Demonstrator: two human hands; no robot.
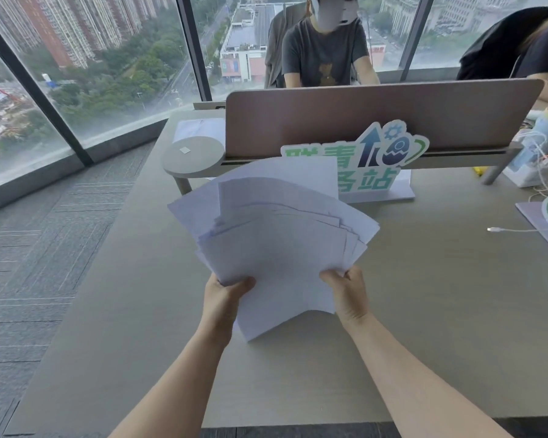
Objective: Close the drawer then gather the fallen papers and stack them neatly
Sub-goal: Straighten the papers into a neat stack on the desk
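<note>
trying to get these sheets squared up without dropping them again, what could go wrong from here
The papers are fanned out unevenly, gripped only at their near edge by the left hand and right hand. Loose upper sheets could slide out sideways, perhaps off the desk edge to the floor. Tapping them square may also bump the standing sign just behind.

A pale wood-grain table (424, 327) stood beside floor-to-ceiling windows (108, 74) with dark frames, daylight falling over grey carpet tiles (29, 263). A mauve divider screen (377, 118) crossed the table's far edge, above a raised shelf (192, 159).
</note>
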